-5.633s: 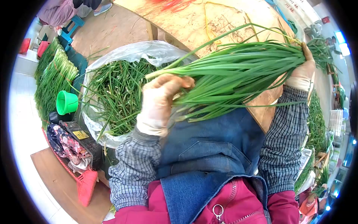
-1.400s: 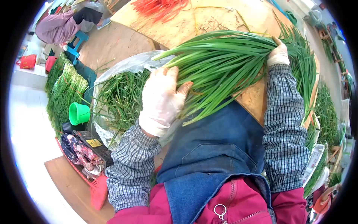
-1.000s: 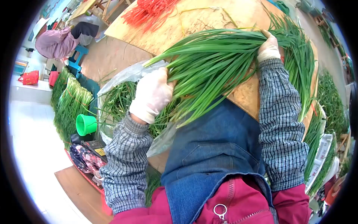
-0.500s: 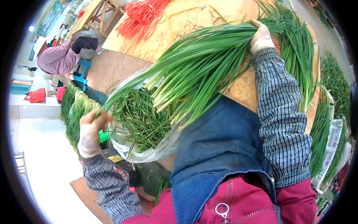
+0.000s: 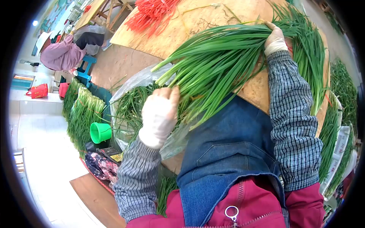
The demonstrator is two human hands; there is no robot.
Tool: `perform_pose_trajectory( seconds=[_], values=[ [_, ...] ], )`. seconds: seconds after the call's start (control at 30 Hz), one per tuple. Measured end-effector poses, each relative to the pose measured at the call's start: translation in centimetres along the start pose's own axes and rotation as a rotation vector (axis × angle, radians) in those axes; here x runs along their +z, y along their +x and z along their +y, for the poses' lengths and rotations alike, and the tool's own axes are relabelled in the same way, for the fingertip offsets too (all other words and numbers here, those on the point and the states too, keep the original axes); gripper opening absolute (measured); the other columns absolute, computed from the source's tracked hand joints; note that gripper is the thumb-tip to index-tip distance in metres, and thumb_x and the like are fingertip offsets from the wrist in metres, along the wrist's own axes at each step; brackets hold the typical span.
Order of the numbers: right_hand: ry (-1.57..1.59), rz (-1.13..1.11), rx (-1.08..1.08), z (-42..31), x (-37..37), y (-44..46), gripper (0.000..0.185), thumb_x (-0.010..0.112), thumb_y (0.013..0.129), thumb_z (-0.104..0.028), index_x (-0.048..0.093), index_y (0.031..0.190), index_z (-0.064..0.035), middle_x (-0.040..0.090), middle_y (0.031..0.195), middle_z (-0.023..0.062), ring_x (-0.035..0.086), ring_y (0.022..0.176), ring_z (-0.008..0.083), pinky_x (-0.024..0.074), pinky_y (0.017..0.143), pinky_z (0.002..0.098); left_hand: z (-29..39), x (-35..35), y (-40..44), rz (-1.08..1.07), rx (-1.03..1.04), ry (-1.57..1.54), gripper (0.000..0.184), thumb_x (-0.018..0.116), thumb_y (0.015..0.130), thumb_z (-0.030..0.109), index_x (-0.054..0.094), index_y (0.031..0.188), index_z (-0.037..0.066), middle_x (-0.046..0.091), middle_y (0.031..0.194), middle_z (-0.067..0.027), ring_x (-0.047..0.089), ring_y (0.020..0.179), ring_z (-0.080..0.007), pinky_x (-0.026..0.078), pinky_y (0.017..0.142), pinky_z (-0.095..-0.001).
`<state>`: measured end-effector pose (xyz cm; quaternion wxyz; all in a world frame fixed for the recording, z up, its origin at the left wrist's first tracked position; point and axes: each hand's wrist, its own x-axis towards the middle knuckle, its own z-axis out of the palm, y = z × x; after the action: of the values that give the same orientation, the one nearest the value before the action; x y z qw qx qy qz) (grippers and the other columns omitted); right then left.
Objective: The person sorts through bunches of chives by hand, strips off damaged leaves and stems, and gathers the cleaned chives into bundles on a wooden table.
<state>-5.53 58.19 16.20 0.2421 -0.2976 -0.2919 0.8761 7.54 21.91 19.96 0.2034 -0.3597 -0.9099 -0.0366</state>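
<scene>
A bunch of garlic chives (image 5: 213, 57), long green leaves with pale stem ends, fans out over the table edge. My right hand (image 5: 274, 37) is closed round it near its right part, in a pale wrist covering. At the pale stem ends, my left hand (image 5: 161, 108) is bent with its fingers curled, next to or touching the stems. What it pinches, if anything, is hidden behind the fingers. Below it lies a clear plastic bag (image 5: 173, 146) with loose green trimmings (image 5: 131, 102).
The wooden table (image 5: 159, 45) carries red ties (image 5: 152, 15) and more chives (image 5: 306, 60) at the right. Bundled chives (image 5: 85, 114) and a green bucket (image 5: 100, 132) stand at left. A person (image 5: 62, 53) sits beyond, near a blue stool (image 5: 87, 66). A white crate (image 5: 338, 155) is at right.
My left hand has moved right, from a strand stretched out to the left, back to the stem ends. That long strand no longer shows. My right hand keeps its grip on the bunch.
</scene>
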Motion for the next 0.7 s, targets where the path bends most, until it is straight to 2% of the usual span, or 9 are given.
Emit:
perform_pose_trajectory(
  seconds=[0.03,0.13,0.17,0.23,0.47,0.57,0.63,0.7],
  values=[
    [-0.002,-0.006,-0.004,-0.1,0.0,-0.2,0.032,0.065,0.071,-0.003,0.052,0.099,0.0055,0.061,0.091,0.0146,0.060,0.074,0.0280,0.0490,0.074,0.0378,0.0,0.6,0.4,-0.061,0.012,0.006,0.027,0.055,0.068,0.004,0.057,0.096,0.001,0.056,0.082,-0.0114,0.055,0.070,-0.0256,0.047,0.057,-0.0336],
    [-0.008,-0.029,-0.019,0.1,-0.4,0.6,0.030,0.065,0.071,-0.005,0.053,0.096,0.0044,0.061,0.090,0.0139,0.060,0.073,0.0280,0.0487,0.074,0.0374,-0.4,1.0,0.8,-0.027,0.028,-0.026,0.032,0.055,0.063,0.003,0.057,0.095,0.001,0.055,0.079,-0.0114,0.056,0.071,-0.0265,0.047,0.056,-0.0339],
    [-0.010,-0.047,-0.012,0.1,-0.5,0.5,0.030,0.065,0.071,-0.005,0.053,0.096,0.0043,0.061,0.089,0.0138,0.059,0.072,0.0280,0.0487,0.074,0.0374,-0.5,0.9,0.7,0.062,0.050,-0.040,0.030,0.057,0.065,0.004,0.057,0.094,0.001,0.055,0.074,-0.0095,0.056,0.067,-0.0250,0.047,0.052,-0.0331],
    [-0.006,-0.038,0.001,0.1,-0.6,0.8,0.033,0.066,0.070,-0.004,0.052,0.098,0.0045,0.061,0.089,0.0140,0.059,0.071,0.0282,0.0491,0.073,0.0382,-0.5,0.0,0.7,0.048,-0.011,-0.095,0.026,0.062,0.072,0.003,0.056,0.098,0.003,0.056,0.071,-0.0110,0.057,0.058,-0.0271,0.045,0.047,-0.0351],
    [-0.006,0.003,-0.017,0.3,-0.5,1.4,0.035,0.067,0.069,-0.003,0.050,0.099,0.0058,0.060,0.090,0.0148,0.059,0.072,0.0286,0.0497,0.072,0.0382,0.8,-1.1,2.2,0.103,0.054,-0.078,0.028,0.062,0.072,0.001,0.057,0.099,0.001,0.058,0.063,-0.0133,0.058,0.054,-0.0248,0.045,0.047,-0.0324],
    [-0.039,-0.010,-0.014,0.3,-0.8,1.7,0.031,0.067,0.069,-0.004,0.053,0.095,0.0055,0.061,0.090,0.0146,0.060,0.073,0.0275,0.0502,0.072,0.0362,-0.8,-2.1,2.4,0.279,0.051,-0.016,0.026,0.057,0.073,0.005,0.057,0.099,0.001,0.054,0.061,-0.0085,0.054,0.053,-0.0228,0.043,0.046,-0.0326],
    [-0.037,-0.066,-0.009,0.3,-0.8,1.2,0.028,0.067,0.069,-0.004,0.054,0.092,0.0049,0.061,0.089,0.0141,0.060,0.073,0.0265,0.0502,0.072,0.0354,-3.5,-3.1,-0.3,0.321,-0.103,-0.108,0.015,0.056,0.075,0.004,0.059,0.090,0.003,0.056,0.065,-0.0108,0.054,0.054,-0.0259,0.042,0.048,-0.0329],
    [-0.038,-0.069,0.001,0.3,-0.7,1.0,0.024,0.065,0.071,-0.006,0.056,0.090,0.0040,0.062,0.088,0.0131,0.060,0.073,0.0255,0.0497,0.072,0.0341,-5.1,-5.4,-4.3,0.151,-0.578,-0.404,0.007,0.055,0.075,0.003,0.059,0.081,0.003,0.058,0.067,-0.0117,0.055,0.055,-0.0274,0.042,0.048,-0.0341]
  ],
)
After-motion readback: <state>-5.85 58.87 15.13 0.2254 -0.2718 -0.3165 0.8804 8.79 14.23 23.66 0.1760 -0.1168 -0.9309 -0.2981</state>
